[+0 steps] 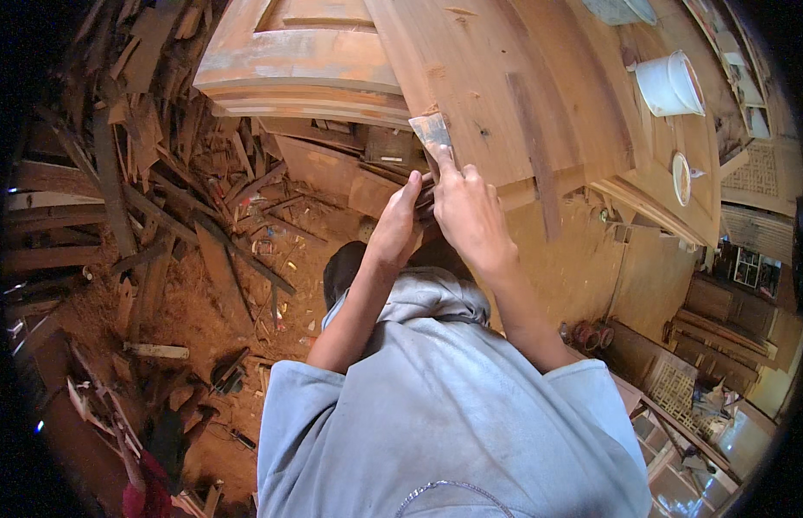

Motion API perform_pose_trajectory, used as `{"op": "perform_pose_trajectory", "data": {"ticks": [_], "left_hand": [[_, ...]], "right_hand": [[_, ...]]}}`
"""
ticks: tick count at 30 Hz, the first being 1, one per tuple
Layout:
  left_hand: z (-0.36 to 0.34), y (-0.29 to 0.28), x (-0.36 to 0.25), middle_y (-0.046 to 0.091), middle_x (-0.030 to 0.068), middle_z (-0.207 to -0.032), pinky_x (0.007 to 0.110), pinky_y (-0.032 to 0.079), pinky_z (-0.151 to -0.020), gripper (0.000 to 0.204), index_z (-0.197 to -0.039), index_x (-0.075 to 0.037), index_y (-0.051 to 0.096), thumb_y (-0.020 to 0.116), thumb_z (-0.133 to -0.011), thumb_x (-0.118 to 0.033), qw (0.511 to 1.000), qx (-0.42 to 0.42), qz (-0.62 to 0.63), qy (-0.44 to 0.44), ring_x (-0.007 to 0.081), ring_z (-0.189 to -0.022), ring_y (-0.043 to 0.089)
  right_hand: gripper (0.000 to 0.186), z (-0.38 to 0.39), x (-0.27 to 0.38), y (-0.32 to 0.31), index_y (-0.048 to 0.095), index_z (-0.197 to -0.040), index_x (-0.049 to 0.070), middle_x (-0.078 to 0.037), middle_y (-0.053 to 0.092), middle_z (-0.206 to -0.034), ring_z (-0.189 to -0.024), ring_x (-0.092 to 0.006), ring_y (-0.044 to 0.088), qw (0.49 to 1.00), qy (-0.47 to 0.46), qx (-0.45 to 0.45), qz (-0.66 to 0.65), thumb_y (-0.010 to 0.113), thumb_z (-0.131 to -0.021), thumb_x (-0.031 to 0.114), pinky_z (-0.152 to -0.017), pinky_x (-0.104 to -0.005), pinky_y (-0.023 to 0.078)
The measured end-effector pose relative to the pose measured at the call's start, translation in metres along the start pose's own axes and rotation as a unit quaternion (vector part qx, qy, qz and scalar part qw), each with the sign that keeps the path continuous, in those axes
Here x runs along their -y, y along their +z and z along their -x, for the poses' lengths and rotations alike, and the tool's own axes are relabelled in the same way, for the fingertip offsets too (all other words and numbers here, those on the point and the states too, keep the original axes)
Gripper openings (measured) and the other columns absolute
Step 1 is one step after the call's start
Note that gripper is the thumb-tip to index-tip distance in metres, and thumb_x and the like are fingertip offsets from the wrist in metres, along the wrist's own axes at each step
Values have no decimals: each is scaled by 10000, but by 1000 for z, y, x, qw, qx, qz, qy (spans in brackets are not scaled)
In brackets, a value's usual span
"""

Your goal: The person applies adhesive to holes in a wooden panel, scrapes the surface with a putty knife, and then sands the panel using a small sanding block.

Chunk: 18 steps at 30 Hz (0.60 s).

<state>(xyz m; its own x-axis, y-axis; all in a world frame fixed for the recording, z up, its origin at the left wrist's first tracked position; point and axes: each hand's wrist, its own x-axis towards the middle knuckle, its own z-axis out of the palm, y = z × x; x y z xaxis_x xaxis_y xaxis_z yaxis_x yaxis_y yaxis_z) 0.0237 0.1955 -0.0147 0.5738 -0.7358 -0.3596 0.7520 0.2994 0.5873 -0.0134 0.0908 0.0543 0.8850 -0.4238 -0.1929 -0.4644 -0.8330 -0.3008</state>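
Note:
My right hand is closed round a putty knife, its forefinger stretched along the tool toward the broad, smeared blade. The blade lies at the near left edge of a wide wooden panel, beside a dab of orange-brown filler. Close against the right hand, my left hand has its thumb pointing up. Its fingers curl out of sight around something dark that I cannot make out. A thin dark strip of wood lies on the panel and juts over its near edge.
A panelled wooden piece with filler patches stands to the left. White tubs and a round lid sit at the right. Scrap wood is heaped at the left above littered ground. Part of a person in red shows at lower left.

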Motion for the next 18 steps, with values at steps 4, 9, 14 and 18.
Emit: {"op": "perform_pose_trajectory", "data": {"ticks": [4, 9, 14, 18], "left_hand": [[1, -2, 3, 599, 110, -1276, 344, 441, -1014, 617, -1357, 27, 489, 385, -1035, -490, 999, -5, 25, -34, 186, -1146, 582], [-1, -8, 10, 596, 103, -1291, 341, 434, -1021, 617, -1367, 22, 482, 392, -1032, -488, 1000, -4, 12, -28, 187, -1163, 576], [-1, -5, 4, 572, 140, -1328, 368, 430, -1040, 625, -1387, 53, 453, 358, -1048, -463, 1000, 10, -20, -13, 216, -1192, 573], [-2, -8, 8, 584, 124, -1303, 359, 418, -1040, 608, -1358, 56, 481, 367, -1048, -455, 1000, -3, 6, -23, 208, -1172, 566]], "right_hand": [[484, 21, -1, -16, 417, -1407, 91, -301, 609, -998, -859, -479, 661, 997, 8, 72, 22, 515, -935, 117, -721, -553, 551], [509, 23, -1, -11, 408, -1415, 76, -297, 613, -1010, -865, -483, 658, 998, 5, 55, 19, 539, -927, 140, -724, -551, 549], [464, 8, -6, 3, 452, -1397, 99, -321, 616, -939, -845, -519, 627, 1000, 0, 16, -17, 502, -937, 121, -738, -599, 502], [472, 22, -4, -11, 427, -1412, 100, -316, 609, -950, -837, -503, 636, 999, 6, 44, -4, 495, -946, 125, -731, -580, 517]]}}
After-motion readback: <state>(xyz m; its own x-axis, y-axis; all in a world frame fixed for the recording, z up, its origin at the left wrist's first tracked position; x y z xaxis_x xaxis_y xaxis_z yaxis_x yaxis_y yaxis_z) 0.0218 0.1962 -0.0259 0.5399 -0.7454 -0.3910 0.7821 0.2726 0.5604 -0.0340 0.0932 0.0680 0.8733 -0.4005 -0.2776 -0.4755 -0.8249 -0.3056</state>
